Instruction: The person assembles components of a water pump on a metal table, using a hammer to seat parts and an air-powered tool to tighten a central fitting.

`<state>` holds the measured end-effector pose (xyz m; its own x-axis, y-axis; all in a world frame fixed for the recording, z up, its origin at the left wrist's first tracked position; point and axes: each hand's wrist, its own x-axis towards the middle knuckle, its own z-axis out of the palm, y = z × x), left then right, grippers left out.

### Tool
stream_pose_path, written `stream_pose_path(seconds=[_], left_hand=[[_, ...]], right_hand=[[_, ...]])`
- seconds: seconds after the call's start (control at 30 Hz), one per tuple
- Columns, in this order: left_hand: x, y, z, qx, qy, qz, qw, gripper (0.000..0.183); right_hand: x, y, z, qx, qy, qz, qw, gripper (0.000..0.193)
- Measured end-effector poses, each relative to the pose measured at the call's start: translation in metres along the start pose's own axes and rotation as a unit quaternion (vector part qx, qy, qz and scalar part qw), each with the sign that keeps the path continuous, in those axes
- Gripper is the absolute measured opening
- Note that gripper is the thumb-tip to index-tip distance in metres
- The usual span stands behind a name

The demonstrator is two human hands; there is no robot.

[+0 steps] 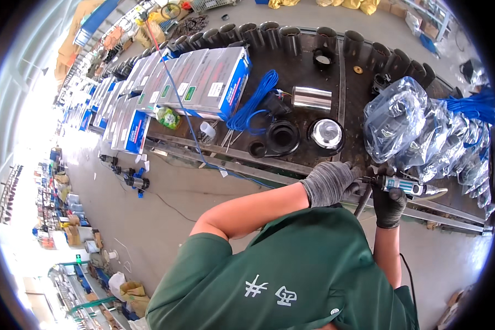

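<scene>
My right hand (389, 208), in a dark glove, is wrapped round a slim teal and silver handheld power tool (406, 186), which lies nearly level with its dark nose pointing left. Just left of that nose, at the table's near edge, my left hand (331, 182) in a grey knit glove is closed, its fingertips bent; what they hold is too small or hidden to tell. Beyond my left hand stands a round black housing with a shiny metal cap (327, 133). Beside it are a black ring-shaped part (283, 136) and a polished metal cylinder (312, 97).
Plastic-wrapped parts (396, 118) are heaped on the right, with coiled blue cable (473, 107) on top. Dark tubes (269, 36) line the far edge. Grey and blue boxes (212, 82) and a blue cable bundle (258, 99) occupy the left. A blue hose (190, 124) crosses the table.
</scene>
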<state>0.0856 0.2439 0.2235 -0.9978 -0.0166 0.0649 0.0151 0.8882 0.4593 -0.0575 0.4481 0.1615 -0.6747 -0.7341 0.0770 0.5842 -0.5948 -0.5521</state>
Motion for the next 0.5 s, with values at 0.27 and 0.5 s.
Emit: stream_pose_path(seconds=[0.27, 0.5], left_hand=[[-0.026, -0.049, -0.029, -0.093, -0.022, -0.011, 0.995, 0.034], [-0.061, -0.095, -0.039, -0.201, 0.061, 0.048, 0.977, 0.037]], right_hand=[[0.014, 0.062, 0.080, -0.082, 0.008, -0.028, 0.996, 0.076], [0.028, 0.104, 0.112, -0.105, -0.031, -0.061, 0.992, 0.077]])
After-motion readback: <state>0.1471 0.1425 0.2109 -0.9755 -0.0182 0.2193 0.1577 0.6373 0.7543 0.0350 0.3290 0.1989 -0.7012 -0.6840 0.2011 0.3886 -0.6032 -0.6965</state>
